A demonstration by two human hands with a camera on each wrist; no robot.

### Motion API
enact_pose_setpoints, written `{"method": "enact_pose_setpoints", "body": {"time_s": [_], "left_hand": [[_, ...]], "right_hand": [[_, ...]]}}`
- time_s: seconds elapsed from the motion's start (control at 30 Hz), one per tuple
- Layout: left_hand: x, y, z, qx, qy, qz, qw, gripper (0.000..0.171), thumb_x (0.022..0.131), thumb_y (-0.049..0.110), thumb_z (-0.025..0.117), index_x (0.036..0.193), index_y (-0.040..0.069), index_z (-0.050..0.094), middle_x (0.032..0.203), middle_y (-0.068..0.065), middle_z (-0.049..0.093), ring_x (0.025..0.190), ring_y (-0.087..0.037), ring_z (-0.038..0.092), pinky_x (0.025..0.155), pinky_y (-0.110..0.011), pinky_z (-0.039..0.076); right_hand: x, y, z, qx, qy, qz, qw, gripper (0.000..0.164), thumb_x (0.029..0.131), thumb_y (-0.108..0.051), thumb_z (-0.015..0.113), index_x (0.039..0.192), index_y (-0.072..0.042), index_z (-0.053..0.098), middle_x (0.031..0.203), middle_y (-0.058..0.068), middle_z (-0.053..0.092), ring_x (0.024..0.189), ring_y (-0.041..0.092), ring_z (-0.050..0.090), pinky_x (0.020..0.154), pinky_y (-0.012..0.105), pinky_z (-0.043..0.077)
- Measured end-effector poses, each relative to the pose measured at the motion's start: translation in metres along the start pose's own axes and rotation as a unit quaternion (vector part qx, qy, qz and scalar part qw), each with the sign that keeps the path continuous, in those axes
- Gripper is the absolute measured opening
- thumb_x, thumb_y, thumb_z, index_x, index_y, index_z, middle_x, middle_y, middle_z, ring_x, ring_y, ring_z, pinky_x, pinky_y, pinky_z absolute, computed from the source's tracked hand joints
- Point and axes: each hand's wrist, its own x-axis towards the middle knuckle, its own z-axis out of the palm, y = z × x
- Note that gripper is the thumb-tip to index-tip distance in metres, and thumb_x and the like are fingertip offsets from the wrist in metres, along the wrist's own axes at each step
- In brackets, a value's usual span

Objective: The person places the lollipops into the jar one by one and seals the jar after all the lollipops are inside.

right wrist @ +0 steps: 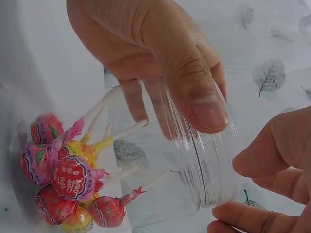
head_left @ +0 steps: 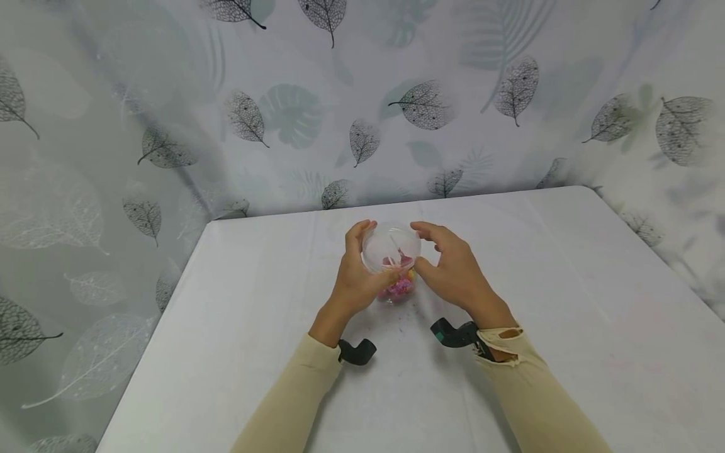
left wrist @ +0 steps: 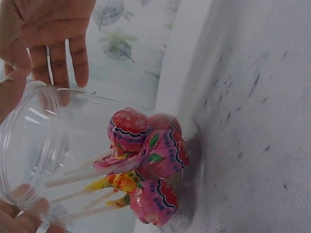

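A clear round plastic jar point(head_left: 391, 241) stands upright between my hands, with a ridged neck point(right wrist: 199, 165) at its top. Wrapped lollipops point(left wrist: 129, 127) lie heads down in it, their white sticks pointing up; the wrappers are pink, red and yellow. My left hand point(head_left: 358, 274) grips the neck from the left, its thumb across the near side and its fingers behind. On the right, my right hand point(head_left: 451, 267) reaches round the top rim with loosely extended fingers. Its thumb point(right wrist: 248, 162) lies right by the rim, while its fingertips overlap the jar's side in the left wrist view.
The jar is over the middle of a white-covered table point(head_left: 255, 302). Small dark marks point(left wrist: 255, 82) dot the cloth near its base. A leaf-patterned curtain point(head_left: 425, 126) hangs behind the table and along both sides. Black wrist mounts point(head_left: 453, 333) stick out under my wrists.
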Motion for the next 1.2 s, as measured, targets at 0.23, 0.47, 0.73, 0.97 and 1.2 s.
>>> {"method": "enact_pose_setpoints", "body": {"time_s": [0.23,0.47,0.73,0.97,1.2], "left_hand": [[-0.002,-0.002,-0.001,-0.003,-0.007,-0.011,0.9999,0.105,0.078,0.016,0.093,0.156,0.016,0.023,0.163,-0.004,0.036,0.142,-0.029,0.046,0.112,-0.055,0.044],[-0.003,-0.004,-0.003,-0.013,-0.012,-0.014,0.9998,0.106,0.079,0.017,0.093,0.158,0.018,0.022,0.162,-0.003,0.036,0.136,-0.027,0.049,0.110,-0.054,0.046],[-0.004,-0.011,-0.002,0.007,-0.048,-0.056,0.9972,0.112,0.081,0.022,0.090,0.163,0.026,0.013,0.162,-0.011,0.034,0.141,-0.040,0.046,0.112,-0.058,0.042],[-0.006,-0.015,-0.005,0.021,-0.047,-0.073,0.9960,0.111,0.082,0.025,0.086,0.164,0.030,0.011,0.161,-0.011,0.038,0.137,-0.031,0.049,0.112,-0.058,0.043],[-0.006,-0.016,-0.007,0.009,-0.054,-0.079,0.9954,0.112,0.079,0.018,0.085,0.163,0.033,0.012,0.158,-0.008,0.042,0.127,-0.031,0.055,0.104,-0.052,0.050]], "right_hand": [[0.000,0.001,0.002,-0.005,-0.007,-0.005,1.000,0.058,0.091,-0.006,0.064,0.148,-0.006,0.055,0.144,0.018,0.060,0.133,0.036,0.056,0.106,0.058,0.048],[0.002,0.002,0.003,-0.003,-0.028,-0.011,1.000,0.060,0.090,-0.005,0.064,0.149,-0.005,0.053,0.146,0.017,0.057,0.134,0.035,0.053,0.106,0.058,0.047],[0.002,0.004,0.012,0.020,-0.075,-0.011,0.997,0.067,0.090,-0.017,0.067,0.154,-0.012,0.048,0.166,0.012,0.034,0.152,0.034,0.034,0.114,0.064,0.038],[0.018,-0.001,0.018,0.007,-0.111,-0.019,0.994,0.084,0.088,-0.039,0.081,0.158,-0.015,0.042,0.167,0.011,0.031,0.153,0.034,0.032,0.117,0.066,0.033],[0.029,-0.003,0.018,-0.013,-0.125,-0.033,0.991,0.089,0.081,-0.039,0.087,0.156,-0.014,0.046,0.159,0.008,0.043,0.146,0.030,0.043,0.116,0.060,0.038]]}}
